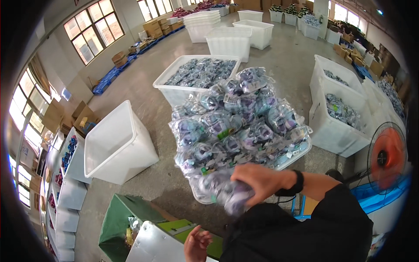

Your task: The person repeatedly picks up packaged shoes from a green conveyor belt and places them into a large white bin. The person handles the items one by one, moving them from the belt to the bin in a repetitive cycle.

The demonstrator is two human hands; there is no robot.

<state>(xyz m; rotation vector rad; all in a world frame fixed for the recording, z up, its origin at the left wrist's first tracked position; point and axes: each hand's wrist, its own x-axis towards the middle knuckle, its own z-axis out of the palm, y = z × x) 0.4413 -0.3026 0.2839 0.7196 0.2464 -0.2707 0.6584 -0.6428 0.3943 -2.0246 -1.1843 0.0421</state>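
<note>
My right hand (262,181), with a black band on its wrist, is closed on a bagged pair of shoes (238,198), purple and pale blue in clear plastic. It is at the near edge of a high heap of similar bagged shoes (231,131), piled over the rim of a white bin (294,153). Motion blurs the held bag a little. Low in the view, my left hand (198,244) has loosely curled fingers with nothing visible in them. It is beside a silvery metal tabletop (157,246) and a green panel (179,226).
Behind the heap stands another white bin (159,81) of bagged items. An upright white bin (122,148) is to the left, above a green container (115,222). At right are filled white bins (336,135) and a fan (386,157) with orange blades.
</note>
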